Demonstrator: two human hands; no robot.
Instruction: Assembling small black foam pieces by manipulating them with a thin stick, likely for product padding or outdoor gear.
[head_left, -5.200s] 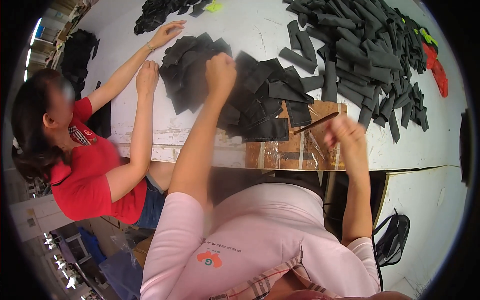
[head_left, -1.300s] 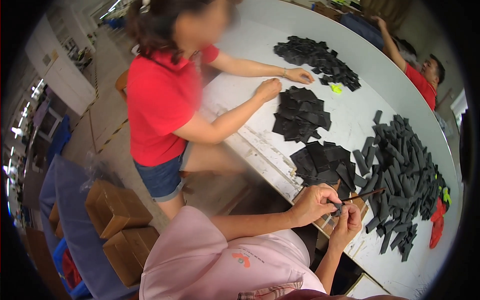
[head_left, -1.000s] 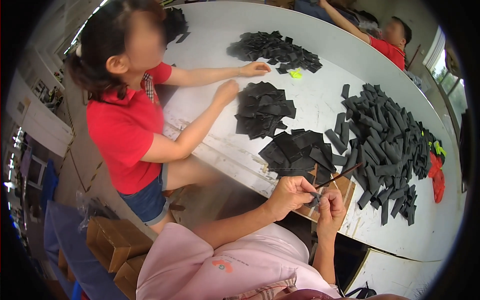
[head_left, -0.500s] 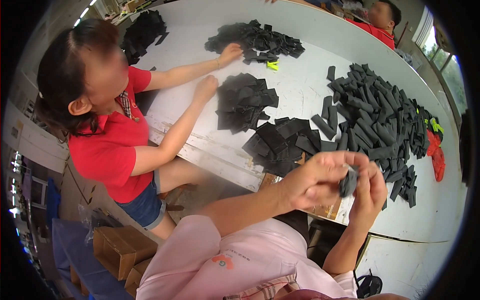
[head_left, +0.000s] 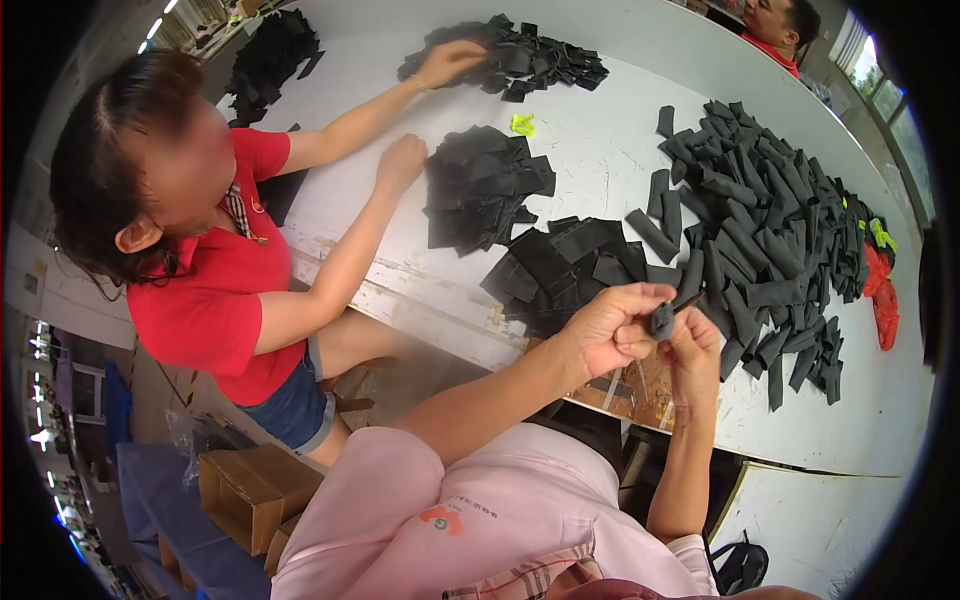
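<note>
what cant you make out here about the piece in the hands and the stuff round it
Head view only:
- Small dark piece: pinched between left hand and right hand; the fingers cover most of it, so its shape is unclear.
- Wooden board at the table edge: mostly hidden behind both hands.
- Red items at the far right: bent and squeezed by the fisheye rim, kind unclear.
- Black piles: single pieces overlap, not countable.
</note>
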